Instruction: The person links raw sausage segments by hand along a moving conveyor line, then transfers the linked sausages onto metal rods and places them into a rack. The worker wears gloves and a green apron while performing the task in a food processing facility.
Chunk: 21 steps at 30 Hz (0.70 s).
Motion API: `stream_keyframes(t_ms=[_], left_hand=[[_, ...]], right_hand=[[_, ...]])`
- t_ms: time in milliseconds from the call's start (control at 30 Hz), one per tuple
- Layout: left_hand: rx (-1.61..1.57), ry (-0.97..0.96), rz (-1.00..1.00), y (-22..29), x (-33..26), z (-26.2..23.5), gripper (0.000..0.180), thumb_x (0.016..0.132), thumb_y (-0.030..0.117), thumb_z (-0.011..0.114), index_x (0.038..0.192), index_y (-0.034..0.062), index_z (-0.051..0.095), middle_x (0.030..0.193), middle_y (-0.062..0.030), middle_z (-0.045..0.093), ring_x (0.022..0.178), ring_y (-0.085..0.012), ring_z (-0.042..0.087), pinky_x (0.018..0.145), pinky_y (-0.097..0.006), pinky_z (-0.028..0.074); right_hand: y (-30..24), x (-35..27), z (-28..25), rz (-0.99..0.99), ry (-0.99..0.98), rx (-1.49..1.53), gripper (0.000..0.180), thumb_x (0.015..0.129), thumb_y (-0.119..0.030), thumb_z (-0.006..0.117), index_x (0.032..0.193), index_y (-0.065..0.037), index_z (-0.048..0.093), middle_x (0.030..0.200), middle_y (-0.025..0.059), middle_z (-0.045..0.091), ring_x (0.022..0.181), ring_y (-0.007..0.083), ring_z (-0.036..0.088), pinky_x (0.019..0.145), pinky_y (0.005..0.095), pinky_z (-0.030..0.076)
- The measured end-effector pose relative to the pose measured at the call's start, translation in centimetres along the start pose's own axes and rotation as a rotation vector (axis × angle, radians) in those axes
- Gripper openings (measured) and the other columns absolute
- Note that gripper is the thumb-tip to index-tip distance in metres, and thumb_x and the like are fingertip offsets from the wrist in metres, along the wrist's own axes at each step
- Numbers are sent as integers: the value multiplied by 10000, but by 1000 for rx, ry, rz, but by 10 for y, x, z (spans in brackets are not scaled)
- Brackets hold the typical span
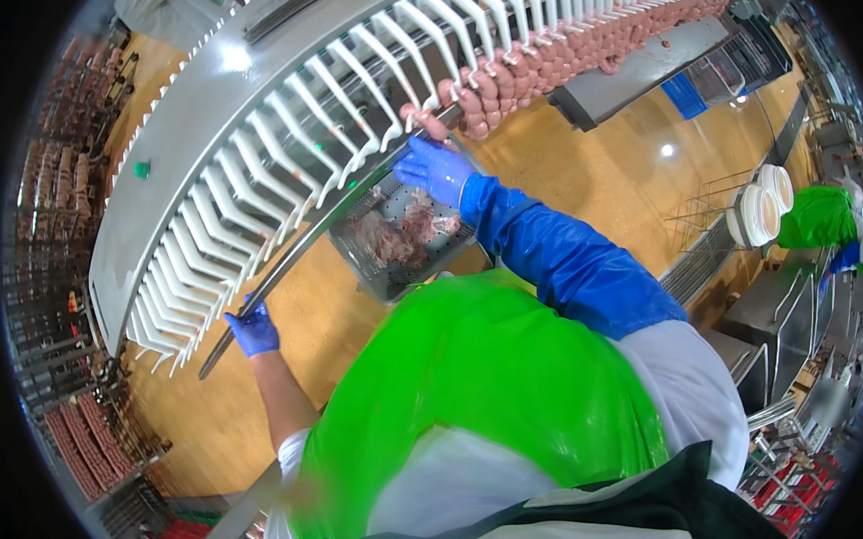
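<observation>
A long metal rod (299, 252) runs slantwise under the tips of the white hooks (264, 173) on a curved conveyor. My left hand (254, 331), in a blue-violet glove, is closed round the rod near its lower end. Farther up, my right hand (437, 171), gloved and in a blue sleeve, grips the same rod, its fingers partly hidden. Just beyond that hand, linked pink sausages (514, 87) hang in dense loops from the hooks. The rod's upper end reaches in among the first loops; its tip is hidden there.
Below my right hand stands a grey perforated bin (389, 285) with meat scraps. A steel table (638, 72) and blue crate (685, 95) lie beyond. Racks of sausages (88, 448) line the left. White round tubs (759, 210) sit on a wire stand at right.
</observation>
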<state>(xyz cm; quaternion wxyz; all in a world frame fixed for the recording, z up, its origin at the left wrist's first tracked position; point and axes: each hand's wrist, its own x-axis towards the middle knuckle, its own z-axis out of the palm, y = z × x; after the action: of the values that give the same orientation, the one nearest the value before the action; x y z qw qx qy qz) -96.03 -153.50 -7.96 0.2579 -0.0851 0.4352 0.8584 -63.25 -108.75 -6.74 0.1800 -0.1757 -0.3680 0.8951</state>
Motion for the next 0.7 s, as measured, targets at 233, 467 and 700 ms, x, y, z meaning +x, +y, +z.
stream_keyframes(t_ms=[233, 467, 700], left_hand=[[-81, -59, -112, -136, -3, 146, 552, 1029, 462, 349, 1176, -23, 567, 1093, -176, 653, 978, -297, 642, 908, -411, 544], [4, -34, -224, -243, -27, 286, 426, 1014, 369, 374, 1166, 30, 583, 1190, -151, 621, 1069, -297, 601, 1002, -458, 474], [-126, -605, -423, -314, -74, 395, 554, 999, 503, 368, 1382, 109, 445, 1372, -87, 511, 1234, -261, 499, 1104, -455, 344]], right_hand=[[-18, -56, -52, 301, -77, 186, 419, 1039, -286, 366, 1382, -53, 426, 1363, 151, 503, 1248, 310, 517, 1049, 445, 428], [-99, -141, -146, 124, 595, -1, 374, 982, -319, 515, 1288, -105, 534, 1235, 66, 592, 1082, 226, 606, 907, 371, 507], [-235, -169, -252, -206, 755, -106, 402, 955, -364, 543, 1264, -107, 554, 1222, 63, 584, 1064, 214, 588, 901, 366, 477]])
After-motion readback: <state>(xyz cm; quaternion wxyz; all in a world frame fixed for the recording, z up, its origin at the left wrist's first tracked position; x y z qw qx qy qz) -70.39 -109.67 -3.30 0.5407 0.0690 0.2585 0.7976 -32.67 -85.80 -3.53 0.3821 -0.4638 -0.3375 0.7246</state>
